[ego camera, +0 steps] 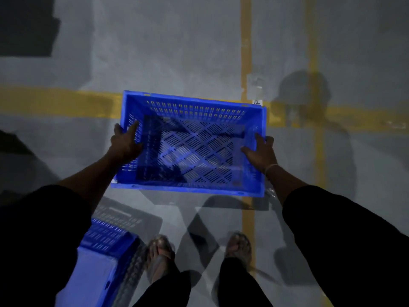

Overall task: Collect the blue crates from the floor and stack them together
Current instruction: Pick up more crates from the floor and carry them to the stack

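Hands grip a blue crate [192,142] at frame centre: left hand [125,141] and right hand [260,151] clasp opposite rims; second crate [104,244] lower left.

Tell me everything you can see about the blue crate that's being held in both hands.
The blue crate is an open-topped rectangular bin that looks like moulded plastic, with slotted walls and a diamond-patterned slotted floor. It appears empty. It is held in front of the person, above the grey floor and a yellow line. The left hand grips its left rim, the right hand its right rim, thumbs inside.
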`<state>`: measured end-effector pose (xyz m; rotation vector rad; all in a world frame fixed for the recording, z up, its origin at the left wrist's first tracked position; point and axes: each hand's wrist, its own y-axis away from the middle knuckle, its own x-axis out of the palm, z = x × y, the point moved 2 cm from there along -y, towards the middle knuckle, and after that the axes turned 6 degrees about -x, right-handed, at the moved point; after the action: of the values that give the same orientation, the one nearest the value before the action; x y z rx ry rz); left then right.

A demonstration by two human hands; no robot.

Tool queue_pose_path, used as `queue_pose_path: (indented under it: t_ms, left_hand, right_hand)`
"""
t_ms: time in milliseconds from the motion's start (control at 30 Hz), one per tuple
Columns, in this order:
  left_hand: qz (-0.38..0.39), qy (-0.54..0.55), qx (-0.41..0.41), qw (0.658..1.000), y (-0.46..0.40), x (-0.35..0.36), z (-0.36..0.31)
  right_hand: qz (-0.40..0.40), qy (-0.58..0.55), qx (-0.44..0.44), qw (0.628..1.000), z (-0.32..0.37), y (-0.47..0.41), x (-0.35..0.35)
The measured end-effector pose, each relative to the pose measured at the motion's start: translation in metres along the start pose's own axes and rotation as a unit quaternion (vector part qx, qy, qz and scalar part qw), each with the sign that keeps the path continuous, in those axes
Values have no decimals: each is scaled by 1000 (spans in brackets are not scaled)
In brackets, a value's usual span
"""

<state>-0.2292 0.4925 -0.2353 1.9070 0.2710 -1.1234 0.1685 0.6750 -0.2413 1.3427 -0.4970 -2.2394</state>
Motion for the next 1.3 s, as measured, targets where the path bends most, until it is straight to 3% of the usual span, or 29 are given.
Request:
queue_pose_path:
  t_ms: [233, 500, 733, 933, 1067, 1300]
  left_hand:
    - [-38, 19, -93, 995, -12, 3, -6]
    - [-18, 82, -1, 996, 40, -44, -3]
    - [-27, 51, 37, 998, 128, -169, -19]
    - [-46, -19, 91, 995, 255, -316, -35]
    - [-88, -21, 85, 992, 350, -403, -30]
    - [-152, 74, 88, 982, 472, -452, 3]
  right_hand:
    - [-8, 12, 16, 1000, -3, -20, 7]
    - [-21, 49, -7, 999, 16, 18, -52]
    - [-30, 62, -41, 997, 83, 101, -167]
    - [-41, 80, -77, 993, 182, 217, -295]
    - [-70, 93, -128, 985, 243, 302, -374]
    - [-111, 124, -238, 957, 300, 383, -431]
